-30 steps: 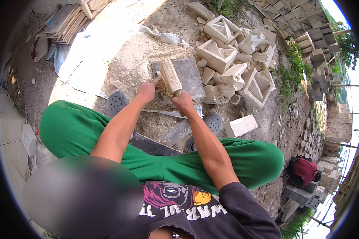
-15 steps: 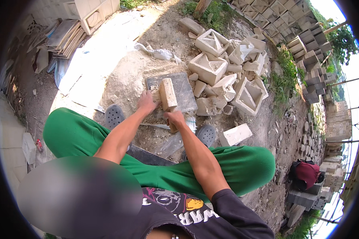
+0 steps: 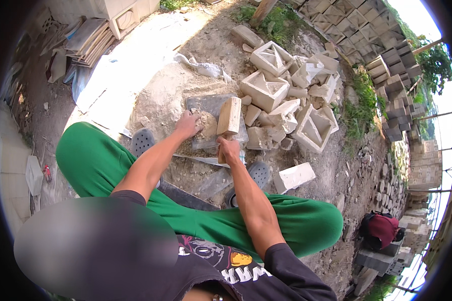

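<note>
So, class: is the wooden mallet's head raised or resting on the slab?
Raised. The right hand grips its handle, holding the wooden mallet upright above the grey slab.

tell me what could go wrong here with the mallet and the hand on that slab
1. The left hand rests on the crumbly pile on the grey slab, right beside the wooden mallet head; a stray blow could hit its fingers.
2. The right hand grips the handle low, so the heavy head may twist or glance off.
3. Both feet in open grey clogs sit close under the slab; chips or a slipping slab could strike them.
</note>
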